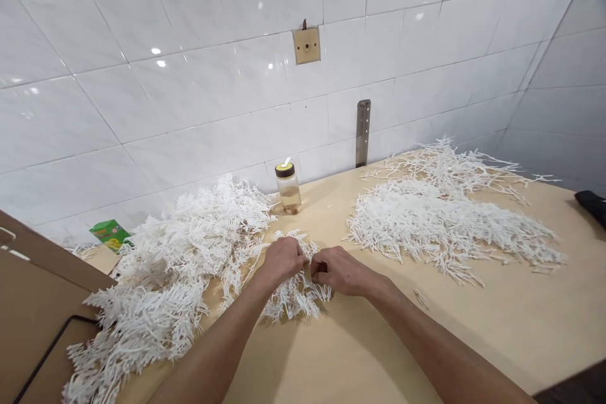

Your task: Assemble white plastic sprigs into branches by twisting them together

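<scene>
In the middle of the table my left hand (284, 257) is closed on a small clump of white branching plastic sprigs (291, 300), which spreads out below and behind it. Close beside it on the right, my right hand (338, 270) has its fingers curled into a pinch at the clump's right edge. What lies between those fingertips is too small to make out. A large tangled heap of white sprigs (189, 252) lies left of my hands. To the right, another pile of white sprigs (440, 221) lies flatter, apart from my hands.
A clear jar (289, 192) of liquid with a dark and yellow lid stands behind my hands. A green packet (110, 233) and a brown cardboard box (42, 309) are at the left. Loose thin white stems (440, 164) lie at the back right. A black object (591, 205) sits at the right edge.
</scene>
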`<control>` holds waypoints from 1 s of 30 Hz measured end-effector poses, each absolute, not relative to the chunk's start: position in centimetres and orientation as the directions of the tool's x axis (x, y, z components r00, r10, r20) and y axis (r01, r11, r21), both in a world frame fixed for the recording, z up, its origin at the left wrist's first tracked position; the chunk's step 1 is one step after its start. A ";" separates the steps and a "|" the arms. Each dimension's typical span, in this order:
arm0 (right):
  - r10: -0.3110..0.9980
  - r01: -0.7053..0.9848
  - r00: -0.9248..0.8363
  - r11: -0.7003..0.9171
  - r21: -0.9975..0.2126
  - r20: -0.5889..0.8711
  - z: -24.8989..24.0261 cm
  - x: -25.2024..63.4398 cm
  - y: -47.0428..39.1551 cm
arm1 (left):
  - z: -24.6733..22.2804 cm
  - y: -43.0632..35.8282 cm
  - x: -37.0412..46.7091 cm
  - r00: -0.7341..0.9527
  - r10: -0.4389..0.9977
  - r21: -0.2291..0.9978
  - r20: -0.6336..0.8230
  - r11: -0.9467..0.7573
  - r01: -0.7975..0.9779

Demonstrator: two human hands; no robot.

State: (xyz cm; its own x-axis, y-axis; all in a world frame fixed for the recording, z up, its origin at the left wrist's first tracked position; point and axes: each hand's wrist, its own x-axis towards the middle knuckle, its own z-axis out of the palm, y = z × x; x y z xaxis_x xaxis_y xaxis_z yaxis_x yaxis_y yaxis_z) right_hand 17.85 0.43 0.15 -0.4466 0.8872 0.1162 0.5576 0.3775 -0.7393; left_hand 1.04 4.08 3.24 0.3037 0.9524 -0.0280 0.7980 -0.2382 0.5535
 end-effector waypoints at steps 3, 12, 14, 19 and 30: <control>0.894 0.573 -0.430 0.378 -0.727 0.127 0.0 17.8 0.4 | 3.2 4.8 1.6 0.294 0.955 0.608 -0.030 -0.216 0.764; 0.881 0.558 -0.430 0.430 -0.710 0.196 -0.5 17.7 0.7 | 3.9 3.7 1.5 0.319 0.921 0.877 -0.223 0.047 0.479; 0.889 0.553 -0.415 0.416 -0.722 0.194 -0.6 17.7 0.8 | 4.2 3.8 1.2 0.361 0.906 0.908 -0.222 0.057 0.416; 0.872 0.543 -0.418 0.464 -0.700 0.254 -1.0 17.5 0.9 | 3.5 4.6 0.4 0.379 0.904 0.930 -0.199 0.052 0.364; 0.876 0.475 -0.436 0.420 -0.773 0.208 -0.6 17.0 0.2 | 3.9 5.0 -1.4 0.468 0.877 0.993 -0.105 0.063 0.104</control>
State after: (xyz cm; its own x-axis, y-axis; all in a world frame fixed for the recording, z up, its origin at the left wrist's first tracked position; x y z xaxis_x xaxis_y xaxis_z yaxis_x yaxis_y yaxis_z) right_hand 17.00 0.21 -0.63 -0.4355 0.8759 0.2076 0.4751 0.4196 -0.7735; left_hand -1.39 5.01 3.85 0.4680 0.8775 -0.1048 0.1043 0.0629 0.9926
